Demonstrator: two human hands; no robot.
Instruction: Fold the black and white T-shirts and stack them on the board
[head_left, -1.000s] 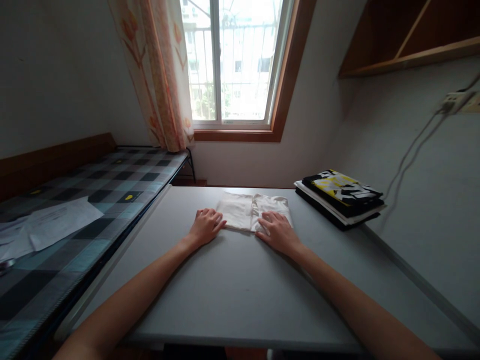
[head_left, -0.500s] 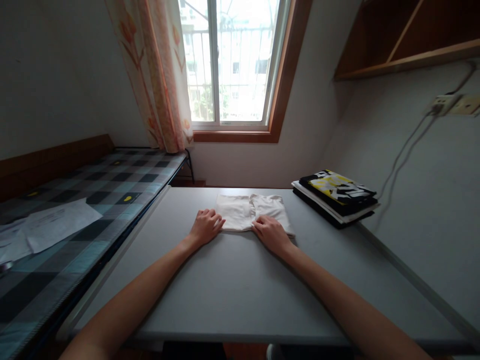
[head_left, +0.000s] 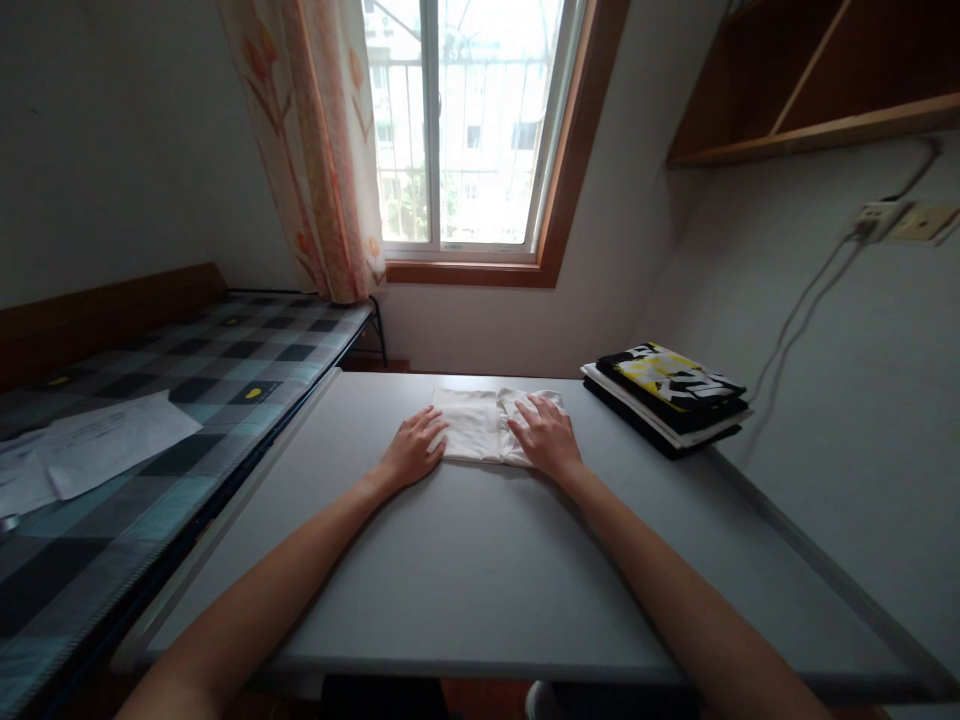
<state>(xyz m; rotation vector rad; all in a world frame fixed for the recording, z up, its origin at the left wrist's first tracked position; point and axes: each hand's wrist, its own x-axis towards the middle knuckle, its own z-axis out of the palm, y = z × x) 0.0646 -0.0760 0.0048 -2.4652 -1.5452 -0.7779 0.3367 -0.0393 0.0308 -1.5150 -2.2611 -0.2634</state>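
A folded white garment (head_left: 472, 425) lies flat on the grey table, with a fold line running down its middle. My left hand (head_left: 412, 446) rests at the garment's left edge, fingers stretched out and the fingertips touching the cloth. On the garment's right half lies my right hand (head_left: 547, 435), palm down with its fingers spread. It covers part of that half and its right edge. Neither hand grips anything.
To the right on the table (head_left: 465, 580) sits a stack of folded clothes (head_left: 667, 395), black and white with a yellow print on top. Left of the table is a bed (head_left: 285, 345) with a checked cover and paper sheets (head_left: 120, 440). A cable (head_left: 795, 315) hangs along the right wall.
My right hand has let go of the fold at the garment's middle and spread flat farther up the right half. My left hand has stayed at the left edge, its fingers shifted slightly upward.
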